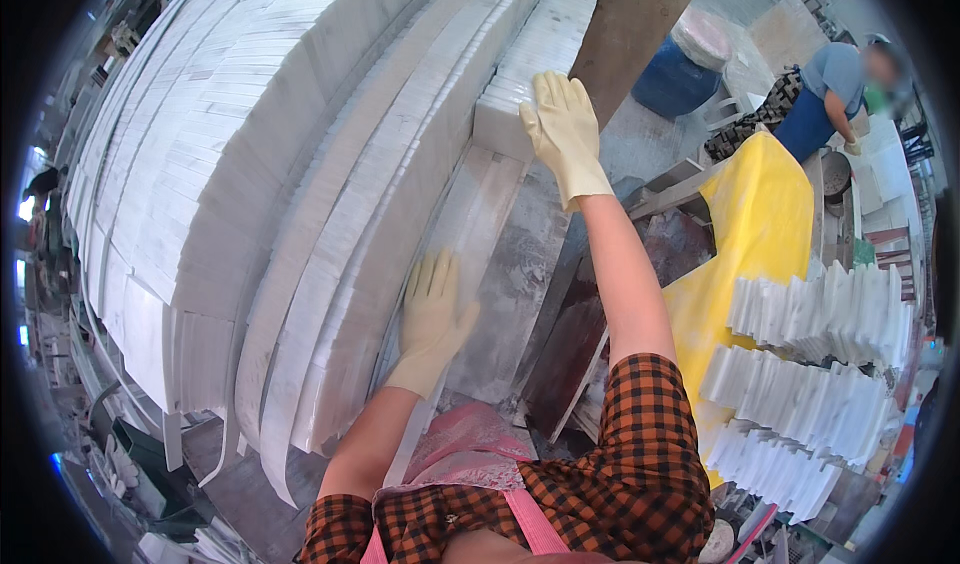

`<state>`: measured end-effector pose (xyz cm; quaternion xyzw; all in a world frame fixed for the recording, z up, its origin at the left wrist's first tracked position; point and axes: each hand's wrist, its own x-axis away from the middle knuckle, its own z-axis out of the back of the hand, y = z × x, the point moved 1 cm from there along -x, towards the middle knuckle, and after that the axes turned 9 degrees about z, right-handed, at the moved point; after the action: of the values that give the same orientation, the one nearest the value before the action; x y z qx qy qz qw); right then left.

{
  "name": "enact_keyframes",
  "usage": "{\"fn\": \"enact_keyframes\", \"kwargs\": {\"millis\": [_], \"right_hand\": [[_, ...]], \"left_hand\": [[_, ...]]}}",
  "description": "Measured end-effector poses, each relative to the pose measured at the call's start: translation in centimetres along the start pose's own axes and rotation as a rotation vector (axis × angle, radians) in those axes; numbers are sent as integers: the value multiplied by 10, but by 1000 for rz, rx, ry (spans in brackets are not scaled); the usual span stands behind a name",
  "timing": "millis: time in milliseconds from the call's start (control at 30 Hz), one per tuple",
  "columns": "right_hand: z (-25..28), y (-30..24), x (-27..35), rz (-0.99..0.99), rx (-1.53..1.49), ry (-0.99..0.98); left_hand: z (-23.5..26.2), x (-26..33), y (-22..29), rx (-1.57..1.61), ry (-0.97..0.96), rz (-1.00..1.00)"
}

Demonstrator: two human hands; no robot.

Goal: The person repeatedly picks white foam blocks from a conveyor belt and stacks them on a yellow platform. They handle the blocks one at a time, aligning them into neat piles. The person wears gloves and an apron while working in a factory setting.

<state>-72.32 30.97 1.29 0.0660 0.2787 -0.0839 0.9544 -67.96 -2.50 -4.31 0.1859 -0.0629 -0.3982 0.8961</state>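
Observation:
Cream rubber gloves cover both of my hands. My right hand [568,134] reaches forward with its fingers stretched out, lying against the right side of the near end of a row of white stone-like tiles [545,39]. Lower and to the left, my left hand [432,309] is spread over a bare grey board [478,209] in line with that row; it is a little blurred, and whether it touches the board I cannot tell. Nothing shows in either hand. Beside my left hand runs a long row of upright white tiles [385,224].
Taller, curving rows of white tiles [240,94] fill the left. On the right, a yellow cover [755,204] drapes a support near more tile stacks [800,394]. A blue barrel [678,76] stands farther back, and a person [830,84] bends over a work surface at far right.

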Motion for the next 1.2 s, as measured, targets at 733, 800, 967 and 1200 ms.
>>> {"fn": "enact_keyframes", "kwargs": {"millis": [733,800,967,1200], "right_hand": [[-1,-44,-38,17,79,-352],[-4,-38,-40,58,47,-318],[-18,-11,-51,-17,-349,-240],[-23,69,70,-884,-1340,300]], "left_hand": [[5,-1,1,40,-12,4],[5,-1,1,26,0,1],[6,-1,1,8,0,8],[4,-2,2,41,-25,12]]}}
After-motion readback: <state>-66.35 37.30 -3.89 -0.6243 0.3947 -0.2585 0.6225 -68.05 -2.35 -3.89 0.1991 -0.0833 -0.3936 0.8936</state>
